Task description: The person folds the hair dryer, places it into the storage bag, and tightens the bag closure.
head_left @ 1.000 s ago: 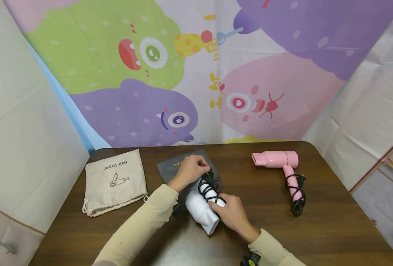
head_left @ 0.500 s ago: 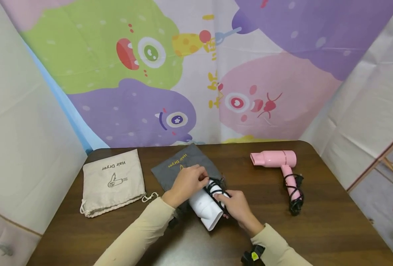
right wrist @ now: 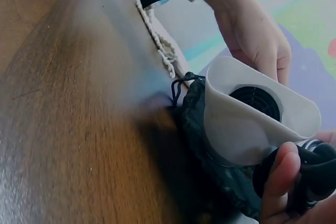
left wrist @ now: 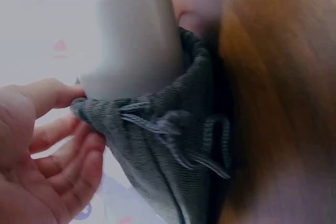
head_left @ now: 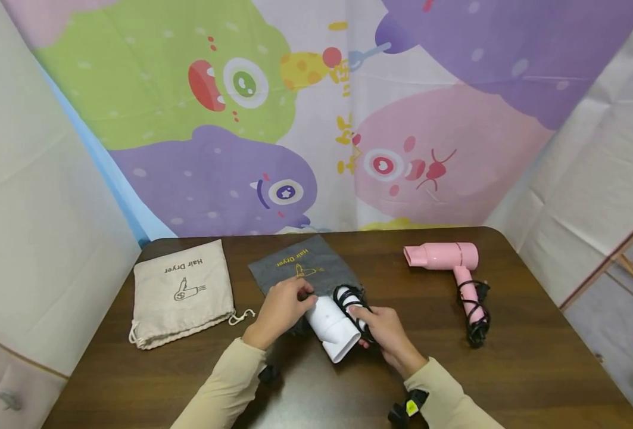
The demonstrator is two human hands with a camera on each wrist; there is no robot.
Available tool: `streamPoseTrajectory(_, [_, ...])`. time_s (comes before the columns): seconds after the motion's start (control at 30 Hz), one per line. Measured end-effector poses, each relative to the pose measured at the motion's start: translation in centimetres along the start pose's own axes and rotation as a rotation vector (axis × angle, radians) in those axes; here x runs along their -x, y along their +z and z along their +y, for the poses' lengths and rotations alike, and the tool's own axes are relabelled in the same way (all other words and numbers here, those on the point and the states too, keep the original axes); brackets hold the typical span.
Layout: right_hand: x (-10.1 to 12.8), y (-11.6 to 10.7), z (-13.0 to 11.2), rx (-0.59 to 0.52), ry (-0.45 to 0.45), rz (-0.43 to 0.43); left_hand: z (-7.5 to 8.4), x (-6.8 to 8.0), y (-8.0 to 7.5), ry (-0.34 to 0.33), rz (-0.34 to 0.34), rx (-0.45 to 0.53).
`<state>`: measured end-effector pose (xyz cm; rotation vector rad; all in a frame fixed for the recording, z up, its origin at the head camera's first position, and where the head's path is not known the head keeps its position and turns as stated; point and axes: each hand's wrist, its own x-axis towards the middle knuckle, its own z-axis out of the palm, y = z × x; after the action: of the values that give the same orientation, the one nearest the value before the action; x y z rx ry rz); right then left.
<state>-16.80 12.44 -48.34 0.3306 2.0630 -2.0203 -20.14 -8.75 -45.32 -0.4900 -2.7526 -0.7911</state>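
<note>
A white hair dryer (head_left: 331, 329) lies mid-table with its nozzle toward me and a black cord (head_left: 348, 296) wound round its handle. My right hand (head_left: 382, 335) grips that cord-wrapped handle; its fingertips (right wrist: 279, 181) press on the cord (right wrist: 316, 174) beside the white nozzle (right wrist: 252, 116). A grey drawstring bag (head_left: 305, 267) lies flat behind the dryer. My left hand (head_left: 283, 307) pinches the bag's gathered mouth (left wrist: 157, 129) against the dryer's body (left wrist: 131, 35), thumb above and fingers below. The dryer's rear sits at the bag's mouth.
A beige bag (head_left: 184, 292) printed "Hair Dryer" lies at the left, its drawstring (head_left: 243, 316) trailing right. A pink hair dryer (head_left: 445, 256) with a coiled black cord (head_left: 474, 316) lies at the right. The dark wooden table (head_left: 536, 369) ends at a cartoon backdrop.
My left hand has slid toward me from the bag's middle to its mouth, uncovering the bag's print. My right hand has shifted up the dryer's handle, and the dryer has moved slightly right.
</note>
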Motion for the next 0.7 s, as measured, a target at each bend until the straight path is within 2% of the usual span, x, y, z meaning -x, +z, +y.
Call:
streamPoseTrajectory(0.13, [-0.1,0.0,0.0,-0.026,0.007,-0.004,-0.3,0.1,0.0,-0.002,-0.012,0.077])
streamPoseTrajectory(0.33, [-0.2,-0.1,0.2,-0.047,0.023,0.009,-0.1,0.1,-0.2,-0.018,-0.12,0.229])
streamPoseTrajectory(0.4, [-0.2,-0.1,0.2,-0.044,0.026,-0.007,0.0,0.1,-0.2,-0.028,-0.118,0.221])
streamPoseTrajectory(0.5, [0.1,-0.4,0.0,-0.069,0.024,-0.066,0.2,0.1,-0.2,-0.015,-0.065,0.149])
streamPoseTrajectory(0.63, [0.9,-0.9,-0.6,-0.186,0.013,-0.151,0.4,-0.2,0.0,0.022,0.002,0.068])
streamPoseTrajectory(0.7, [0.9,-0.9,-0.7,-0.243,0.003,-0.15,0.5,-0.5,0.1,0.04,0.016,0.045])
